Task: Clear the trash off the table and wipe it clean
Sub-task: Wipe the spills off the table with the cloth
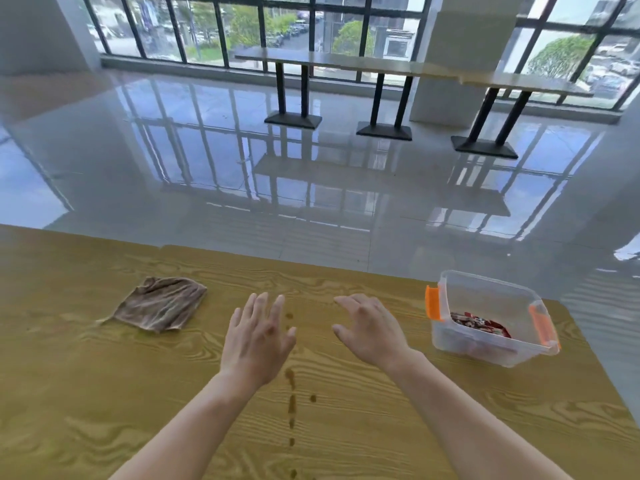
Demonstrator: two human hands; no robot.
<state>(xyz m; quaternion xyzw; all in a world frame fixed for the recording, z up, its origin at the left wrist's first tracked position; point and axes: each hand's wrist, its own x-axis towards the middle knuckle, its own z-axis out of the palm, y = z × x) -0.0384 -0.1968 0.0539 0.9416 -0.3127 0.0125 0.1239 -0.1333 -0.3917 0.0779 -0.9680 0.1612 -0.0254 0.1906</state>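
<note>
A brown folded cloth (162, 303) lies flat on the wooden table (86, 393) at the left. A clear plastic box with orange clips (485, 292) stands at the right, and red-and-white wrappers (479, 323) lie inside it. A line of brown liquid drops (291, 403) runs down the middle of the table toward me. My left hand (258, 341) hovers over the table centre, palm down, fingers spread, holding nothing. My right hand (372, 329) hovers beside it, fingers apart and empty, to the left of the box.
The table's far edge runs just behind the cloth and the box, and its right edge lies near the box. Beyond is a glossy tiled floor with a long counter on black legs (381, 69) in front of large windows.
</note>
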